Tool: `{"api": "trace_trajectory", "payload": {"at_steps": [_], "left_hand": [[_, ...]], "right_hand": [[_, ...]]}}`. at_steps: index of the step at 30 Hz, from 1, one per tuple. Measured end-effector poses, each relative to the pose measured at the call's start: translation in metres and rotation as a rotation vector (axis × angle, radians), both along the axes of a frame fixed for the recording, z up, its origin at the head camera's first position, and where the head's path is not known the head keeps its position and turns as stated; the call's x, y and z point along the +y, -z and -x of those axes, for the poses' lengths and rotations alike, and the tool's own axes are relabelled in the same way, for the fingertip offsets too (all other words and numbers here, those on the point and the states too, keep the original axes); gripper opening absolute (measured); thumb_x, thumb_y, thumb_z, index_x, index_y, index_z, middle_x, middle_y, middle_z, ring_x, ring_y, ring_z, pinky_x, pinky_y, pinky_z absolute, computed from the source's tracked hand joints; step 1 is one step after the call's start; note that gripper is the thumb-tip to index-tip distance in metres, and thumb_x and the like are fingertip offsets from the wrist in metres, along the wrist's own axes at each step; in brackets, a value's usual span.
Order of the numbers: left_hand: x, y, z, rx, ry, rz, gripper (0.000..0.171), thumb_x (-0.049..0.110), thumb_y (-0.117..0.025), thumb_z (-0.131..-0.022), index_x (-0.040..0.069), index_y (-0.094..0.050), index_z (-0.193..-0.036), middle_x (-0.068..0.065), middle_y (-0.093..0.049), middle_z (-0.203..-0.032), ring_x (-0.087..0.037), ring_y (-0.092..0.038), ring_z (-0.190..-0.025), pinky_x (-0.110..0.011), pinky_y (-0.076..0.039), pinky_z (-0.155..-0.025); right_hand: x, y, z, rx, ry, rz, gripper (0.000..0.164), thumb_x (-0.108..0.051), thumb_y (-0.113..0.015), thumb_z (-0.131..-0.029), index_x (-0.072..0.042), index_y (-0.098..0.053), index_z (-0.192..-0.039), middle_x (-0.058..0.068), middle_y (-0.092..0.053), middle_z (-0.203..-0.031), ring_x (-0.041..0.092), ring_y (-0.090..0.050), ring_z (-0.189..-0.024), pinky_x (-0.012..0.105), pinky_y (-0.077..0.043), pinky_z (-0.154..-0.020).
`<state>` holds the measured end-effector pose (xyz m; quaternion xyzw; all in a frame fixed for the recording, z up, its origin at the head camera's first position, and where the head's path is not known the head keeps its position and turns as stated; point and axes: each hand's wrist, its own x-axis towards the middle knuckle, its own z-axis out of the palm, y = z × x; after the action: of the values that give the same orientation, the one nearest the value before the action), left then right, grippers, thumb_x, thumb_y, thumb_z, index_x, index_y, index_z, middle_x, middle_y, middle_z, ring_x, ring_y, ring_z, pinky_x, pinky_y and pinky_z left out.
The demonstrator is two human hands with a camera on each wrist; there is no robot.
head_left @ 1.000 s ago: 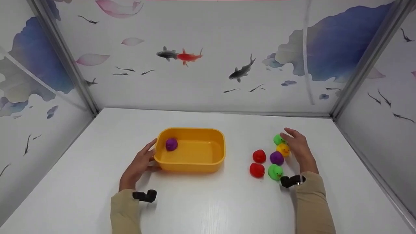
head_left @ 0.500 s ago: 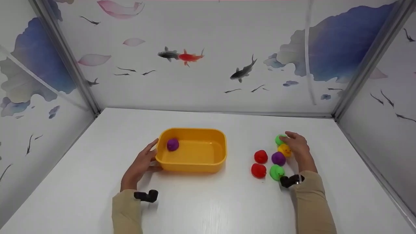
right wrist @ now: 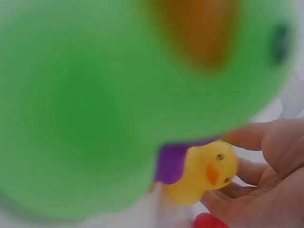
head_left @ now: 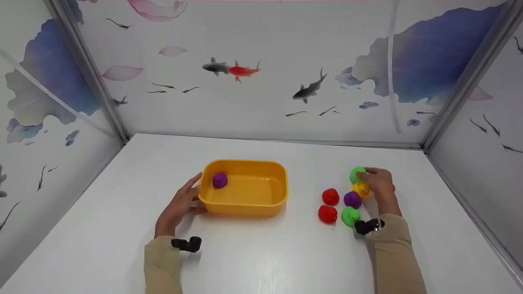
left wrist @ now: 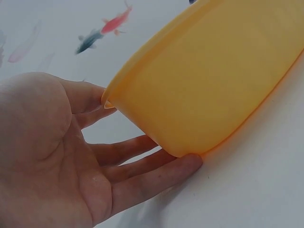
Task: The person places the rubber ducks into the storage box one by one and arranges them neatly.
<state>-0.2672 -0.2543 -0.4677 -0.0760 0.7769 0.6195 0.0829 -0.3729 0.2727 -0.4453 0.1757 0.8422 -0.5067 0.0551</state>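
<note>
My left hand (head_left: 179, 206) touches the left end of a yellow plastic bin (head_left: 245, 210). In the left wrist view its fingers (left wrist: 142, 185) lie fairly straight and spread along the bin's end, from rim to bottom edge. A purple rubber duck (head_left: 220, 180) sits inside the bin at the left. Over on the right, my right hand (head_left: 380, 181) pinches the farthest green rubber duck (head_left: 356, 173) between thumb and fingers. A yellow rubber duck (head_left: 361, 190) lies just in front of it. In the right wrist view, a nearer green duck (right wrist: 95, 95) blocks much of the hand's work.
Left of and in front of the right hand are two red ducks (head_left: 330, 197), a purple duck (head_left: 352, 199) and a green duck (head_left: 350, 216). Another red toy (head_left: 393, 188) shows partly behind that hand. Painted panels (head_left: 261, 106) wall in the white table (head_left: 261, 253).
My right hand has lowered slightly and its thumb and fingers have closed on the farthest green duck. The left hand stays at the bin. The head view has shifted a little.
</note>
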Motion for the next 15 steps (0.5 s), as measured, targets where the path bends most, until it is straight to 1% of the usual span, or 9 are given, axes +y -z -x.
{"api": "trace_trajectory", "payload": {"at_steps": [3, 7, 11, 15], "left_hand": [[0.001, 0.0, 0.001, 0.0, 0.002, -0.002, 0.054, 0.04, -0.04, -0.108, 0.038, -0.024, -0.159, -0.015, -0.049, -0.15, -0.028, -0.063, -0.118, -0.041, -0.058, -0.098], [0.001, 0.0, 0.003, 0.004, 0.0, 0.003, 0.054, 0.04, -0.04, -0.108, 0.039, -0.024, -0.159, -0.015, -0.049, -0.15, -0.028, -0.063, -0.117, -0.041, -0.057, -0.098], [0.0, 0.0, 0.003, 0.006, 0.002, 0.012, 0.054, 0.039, -0.039, -0.108, 0.038, -0.023, -0.159, -0.016, -0.047, -0.152, -0.028, -0.064, -0.117, -0.04, -0.059, -0.096], [-0.001, 0.001, 0.003, 0.008, -0.002, 0.005, 0.053, 0.038, -0.039, -0.108, 0.037, -0.024, -0.159, -0.017, -0.048, -0.152, -0.027, -0.065, -0.114, -0.04, -0.059, -0.095]], "right_hand": [[-0.003, -0.011, -0.001, 0.023, 0.003, 0.021, 0.063, -0.034, -0.057, -0.101, -0.004, -0.039, -0.153, 0.022, -0.031, -0.162, 0.041, -0.031, -0.148, 0.052, -0.027, -0.125], [-0.01, -0.024, -0.004, 0.052, -0.004, 0.061, 0.066, -0.039, -0.06, -0.099, -0.005, -0.04, -0.152, 0.02, -0.038, -0.158, 0.038, -0.039, -0.142, 0.05, -0.031, -0.123], [-0.02, -0.035, -0.009, 0.108, -0.055, 0.081, 0.07, -0.044, -0.063, -0.097, -0.004, -0.042, -0.149, 0.02, -0.044, -0.152, 0.037, -0.046, -0.137, 0.049, -0.033, -0.122], [-0.038, -0.047, -0.014, 0.123, -0.114, 0.074, 0.069, -0.046, -0.065, -0.095, -0.005, -0.044, -0.147, 0.019, -0.046, -0.149, 0.036, -0.048, -0.136, 0.051, -0.032, -0.122]]}}
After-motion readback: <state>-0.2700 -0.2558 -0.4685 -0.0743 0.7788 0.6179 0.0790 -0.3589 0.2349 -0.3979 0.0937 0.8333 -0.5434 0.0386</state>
